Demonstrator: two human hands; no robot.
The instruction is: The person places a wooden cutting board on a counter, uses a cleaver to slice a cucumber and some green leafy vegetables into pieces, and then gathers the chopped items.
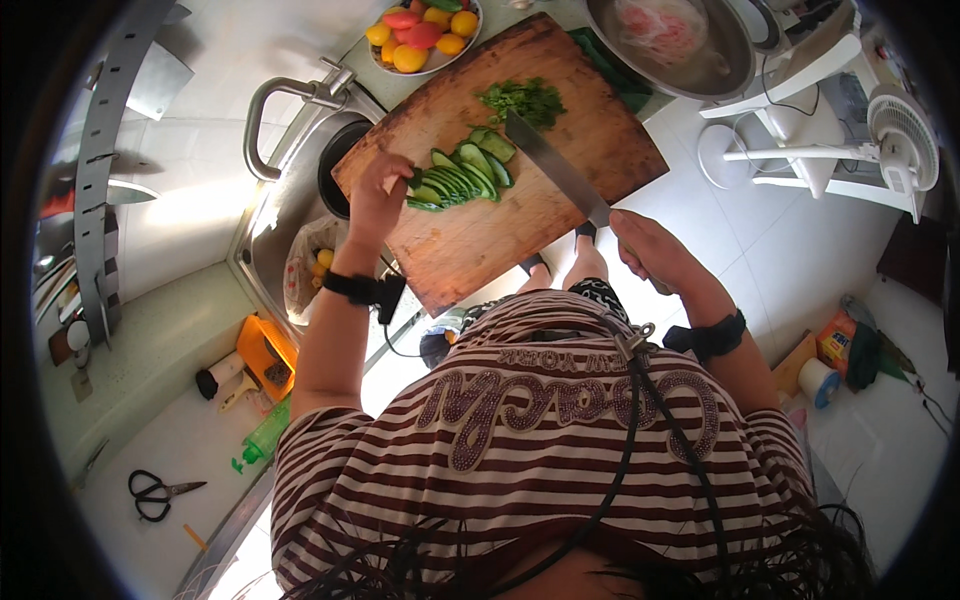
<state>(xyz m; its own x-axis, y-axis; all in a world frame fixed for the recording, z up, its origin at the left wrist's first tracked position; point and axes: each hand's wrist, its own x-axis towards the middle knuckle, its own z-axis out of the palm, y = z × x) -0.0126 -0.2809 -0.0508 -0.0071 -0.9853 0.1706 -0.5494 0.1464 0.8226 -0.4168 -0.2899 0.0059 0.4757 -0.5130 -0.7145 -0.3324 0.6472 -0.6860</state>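
Observation:
In my right hand (649, 247) is the handle of a kitchen knife (555, 169). Its broad blade slants over the wooden cutting board (465, 247), with the tip beside a pile of chopped leafy greens (525, 103). Sliced cucumber (454, 180) lies fanned in an overlapping row on the board, left of the blade. At the row's left end, the fingertips of my left hand (379, 196) pinch a small dark green cucumber end (414, 178). My palm hides part of the board's left edge.
Left of the board is a steel sink (251, 259) with a faucet (262, 112), a black pan (337, 161) and a plastic bag (304, 277). Behind stand a plate of tomatoes (424, 37) and a metal basin (667, 82). A white fan (900, 142) is at right; scissors (157, 493) lie lower left.

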